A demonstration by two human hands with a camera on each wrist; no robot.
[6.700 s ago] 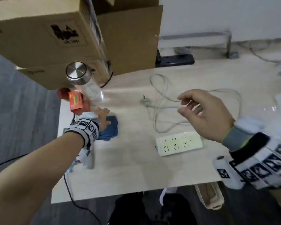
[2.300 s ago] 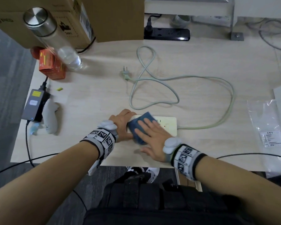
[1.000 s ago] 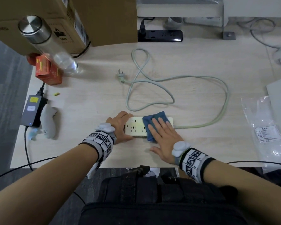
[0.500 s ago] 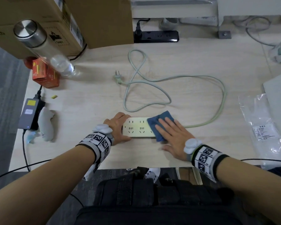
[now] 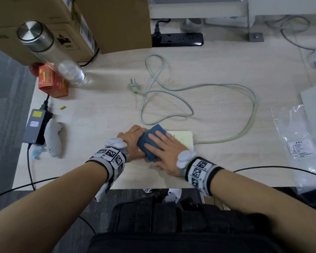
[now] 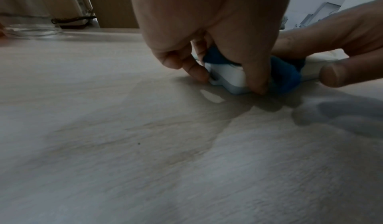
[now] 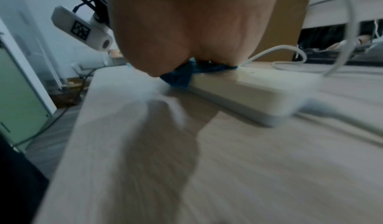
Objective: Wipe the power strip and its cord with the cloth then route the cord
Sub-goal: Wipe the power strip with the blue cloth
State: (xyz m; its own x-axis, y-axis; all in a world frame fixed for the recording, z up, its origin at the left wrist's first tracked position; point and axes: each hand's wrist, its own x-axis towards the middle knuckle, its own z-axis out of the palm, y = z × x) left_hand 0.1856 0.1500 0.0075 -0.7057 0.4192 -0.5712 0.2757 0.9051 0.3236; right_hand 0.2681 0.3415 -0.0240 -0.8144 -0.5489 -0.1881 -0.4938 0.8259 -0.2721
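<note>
The cream power strip [image 5: 183,139] lies near the table's front edge, its left part covered. My left hand [image 5: 133,138] grips its left end, thumb and fingers [image 6: 194,70] curled round the casing [image 6: 228,77]. My right hand [image 5: 165,146] lies flat on the folded blue cloth [image 5: 146,142] and presses it onto the strip's left half. In the right wrist view the cloth [image 7: 178,77] is bunched under the palm [image 7: 186,31] on the strip [image 7: 259,91]. The pale cord [image 5: 252,114] leaves the right end, loops across the table and ends at the plug [image 5: 133,86].
Cardboard boxes [image 5: 66,24] and a clear bottle with a steel cap [image 5: 49,52] stand at the back left, beside an orange box [image 5: 51,83]. A grey power adapter [image 5: 36,128] lies left. A black power strip [image 5: 179,39] sits behind, a plastic bag [image 5: 297,143] right.
My right hand has slid the cloth leftward along the strip, from its right end to its left half beside my left hand. My left hand keeps its grip.
</note>
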